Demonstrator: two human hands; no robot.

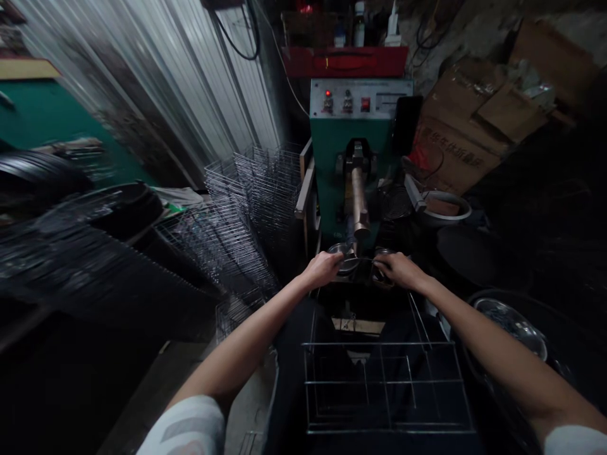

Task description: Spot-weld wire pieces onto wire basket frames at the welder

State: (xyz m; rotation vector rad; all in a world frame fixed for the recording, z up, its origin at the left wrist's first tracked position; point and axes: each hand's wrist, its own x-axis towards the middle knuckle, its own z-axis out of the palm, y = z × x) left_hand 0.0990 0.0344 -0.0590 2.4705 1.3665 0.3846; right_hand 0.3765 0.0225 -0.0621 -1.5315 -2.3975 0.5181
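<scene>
Fingers on both hands are closed in a pinch, no real gap showing: left hand (323, 269) at about 9 o'clock of the work spot, right hand (401, 270) at about 3. Both have hold of the far end of one wire frame (383, 382), though it's too dark to tell exactly which wires are under the fingertips.

So, one frame in hand. It sits over the person's lap, roughly 6 o'clock from the hands, and its side wires run up towards 12. The near panel is an oblong with its long axis going 9 to 3, and I count three main crosswise wires on it.

Dead ahead at 12 is one green machine (327, 164) with one copper-coloured arm (359, 199) poking back at the person, its tip just beyond the hands. Panel's got one lit red lamp (328, 93) and one red switch (365, 104). One red tray (303, 62) above, with three small bottles (359, 28).

Over at 10 there's a pile of wire racks (256, 189), way too tangled to count. At least two cardboard boxes (455, 151) around 1 to 2, one grey bowl (465, 212) at 2, one shiny bowl (533, 332) at 4.
</scene>
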